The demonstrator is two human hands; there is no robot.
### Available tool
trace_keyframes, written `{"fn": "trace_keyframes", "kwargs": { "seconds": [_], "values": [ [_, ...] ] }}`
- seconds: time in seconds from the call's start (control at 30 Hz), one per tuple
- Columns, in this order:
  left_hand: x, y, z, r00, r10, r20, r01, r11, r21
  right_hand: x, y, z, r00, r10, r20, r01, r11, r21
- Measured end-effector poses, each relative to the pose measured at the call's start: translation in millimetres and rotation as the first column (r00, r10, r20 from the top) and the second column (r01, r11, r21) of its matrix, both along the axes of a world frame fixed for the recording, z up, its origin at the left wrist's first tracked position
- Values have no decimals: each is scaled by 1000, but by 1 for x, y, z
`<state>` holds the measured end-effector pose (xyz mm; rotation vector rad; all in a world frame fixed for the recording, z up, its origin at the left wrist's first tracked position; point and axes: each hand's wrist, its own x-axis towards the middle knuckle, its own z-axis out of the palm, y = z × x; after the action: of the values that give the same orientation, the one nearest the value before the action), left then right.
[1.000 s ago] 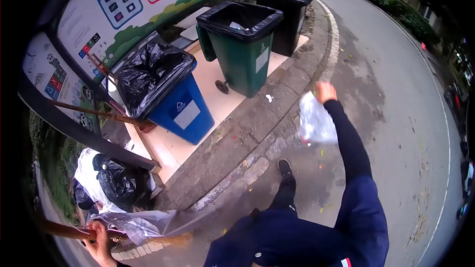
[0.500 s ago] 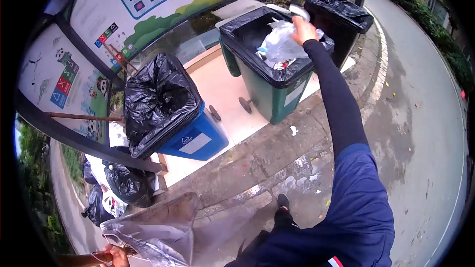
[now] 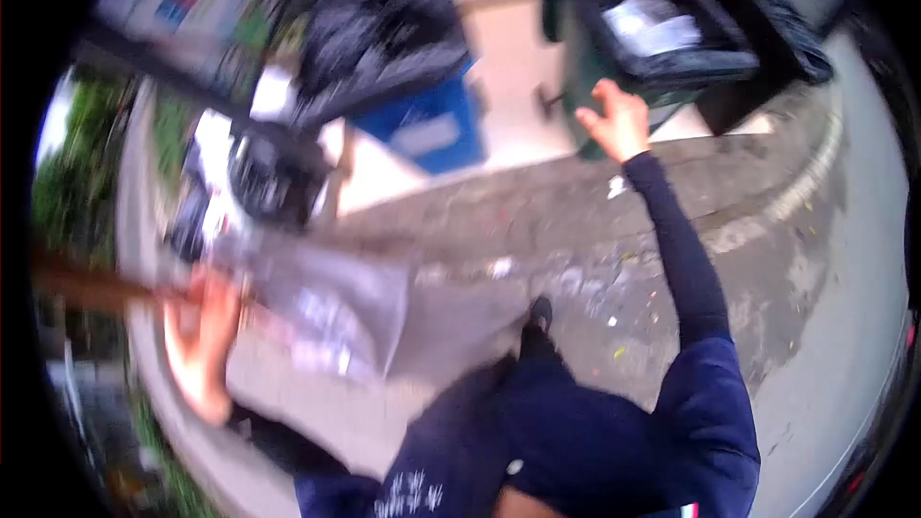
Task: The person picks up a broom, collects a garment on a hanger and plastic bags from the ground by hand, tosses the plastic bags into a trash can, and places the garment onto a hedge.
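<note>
My left hand (image 3: 203,341) is closed round a brown wooden pole (image 3: 96,286), blurred by motion. Just beyond that hand spreads a grey, sheet-like scoop (image 3: 360,302) with pale bits inside; how it joins the pole is unclear. My right hand (image 3: 619,125) is empty, thumb and fingers apart, in front of the green wheeled bin (image 3: 585,101). A black liner (image 3: 691,67) covers the bin's rim, and a white plastic bag (image 3: 652,27) lies inside.
A blue bin (image 3: 427,129) with a black liner stands left of the green one. Filled black rubbish bags (image 3: 278,173) lie beside the shelter post. Another dark bin (image 3: 767,48) stands at right. A stone kerb (image 3: 489,216) runs before the bins.
My right hand has drawn back and down from the white bag, leaving it in the green bin. My left hand and the scoop sit higher in view, which has tilted down.
</note>
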<state>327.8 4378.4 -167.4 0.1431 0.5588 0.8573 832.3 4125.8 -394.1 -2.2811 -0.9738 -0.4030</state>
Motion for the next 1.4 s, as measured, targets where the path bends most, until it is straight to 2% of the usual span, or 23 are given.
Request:
{"fn": "trace_keyframes", "kwargs": {
  "seconds": [0.03, 0.07, 0.1, 0.2, 0.3, 0.37, 0.4, 0.5, 0.63, 0.67, 0.73, 0.87, 0.93, 0.97, 1.0, 1.07, 1.13, 1.17, 1.23, 1.27, 1.3, 1.37, 1.4],
  "values": [
    [-2, 1, 4, 999, -44, -16, 43, 998, -39, -44, 11, 15, 985, 170, -17, -165, 973, 164],
    [5, -3, 6, 992, -112, -63, 114, 993, 23, -85, 18, 28, 946, 315, -74, -298, 938, 178],
    [7, 3, -3, 957, -248, 153, 245, 969, 40, -120, 23, 44, 898, 430, -94, -406, 892, 197],
    [20, -18, 6, 974, -151, 168, 164, 984, -68, -223, 25, 79, 542, 701, -464, -392, 699, 598],
    [27, -31, 7, 959, -185, 216, 195, 980, -24, -301, 20, 117, 257, 878, -403, -356, 474, 806],
    [33, -40, 6, 920, -289, 263, 306, 952, -26, -340, 21, 133, 412, 869, -273, -503, 467, 727],
    [38, -49, -1, 907, -331, 260, 347, 938, -15, -355, 18, 142, 520, 801, -297, -534, 576, 619],
    [53, -77, -5, 851, -461, 252, 478, 879, -3, -365, 21, 150, 645, 675, -359, -542, 735, 408],
    [59, -124, -12, 786, -538, 306, 558, 830, 25, -363, -21, 147, 823, 521, -229, -438, 837, 329],
    [60, -133, -13, 770, -555, 315, 577, 816, 26, -362, -39, 149, 861, 453, -231, -379, 874, 304],
    [64, -155, -18, 621, -683, 384, 762, 642, -92, -343, -81, 141, 919, 325, -224, -270, 932, 243],
    [67, -201, -44, 608, -731, 310, 783, 616, -82, -265, -249, 110, 965, -70, -254, 130, 965, 228],
    [59, -232, -48, 569, -717, 404, 803, 590, -83, -246, -401, 102, 869, -335, -364, 416, 893, 171],
    [56, -248, -47, 609, -671, 423, 777, 612, -148, -253, -485, 110, 770, -396, -501, 571, 778, 263],
    [54, -264, -48, 637, -650, 414, 751, 645, -144, -267, -576, 128, 677, -562, -475, 714, 658, 240],
    [53, -296, -58, 612, -651, 450, 780, 592, -203, -321, -765, 181, 471, -845, -252, 882, 455, 123],
    [59, -336, -68, 549, -717, 430, 833, 509, -216, -415, -961, 248, 275, -961, 18, 953, 275, 125],
    [65, -362, -73, 601, -704, 377, 799, 547, -250, -474, -1018, 277, 15, -985, 174, 969, 58, 240],
    [74, -441, -80, 635, -711, 303, 772, 588, -241, -580, -1040, 320, -286, -917, 280, 906, -163, 391],
    [84, -471, -80, 647, -704, 294, 762, 583, -281, -603, -1033, 312, -351, -856, 379, 871, -149, 468],
    [96, -504, -81, 660, -697, 280, 749, 582, -317, -598, -1027, 274, -318, -796, 514, 901, -86, 425],
    [119, -572, -83, 595, -751, 286, 801, 527, -284, -552, -1015, 147, 42, -703, 710, 993, -50, -109],
    [129, -604, -83, 562, -777, 283, 825, 505, -253, -537, -1015, 80, 305, -815, 493, 873, 33, -486]
  ]
}}
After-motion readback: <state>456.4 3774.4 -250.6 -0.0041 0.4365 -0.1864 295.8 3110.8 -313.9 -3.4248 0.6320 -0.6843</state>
